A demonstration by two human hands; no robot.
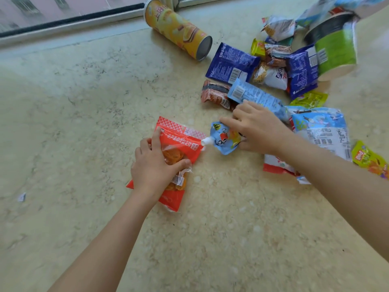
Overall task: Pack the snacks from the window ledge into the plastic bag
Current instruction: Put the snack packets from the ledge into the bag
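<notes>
Head view, looking down on a pale, mottled marble window ledge (84, 114) that runs up to a window frame along the top edge.

The left hand (154, 165) lies on a flat red-and-clear plastic snack packet (179, 144) near the middle of the ledge. Its fingers are spread over the packet's left side and the thumb curls across the clear window, so the hand grips the packet while it lies on the stone.

Just to the right, the right hand (259, 127) reaches onto a small light-blue spouted drink pouch (226, 138). The forefinger stretches along the pouch's top edge and the thumb sits under its right side, pinching it. The pouch's white cap nearly touches the red packet.

Beyond the hands, a tall yellow cardboard crisp tube (176, 28) lies on its side near the window. To the right sprawls a loose heap of snacks: a dark-blue foil packet (231, 62), a green paper noodle cup (336, 51) tipped over, a long light-blue wrapper (256, 95), a large pale-blue printed bag (324, 131) and small yellow-green sachets (309, 99).

No plastic bag shows anywhere in this view. Judging by that, packing looks barely begun: only 2 items are in hand, and well over 10 lie unpacked on the ledge.
</notes>
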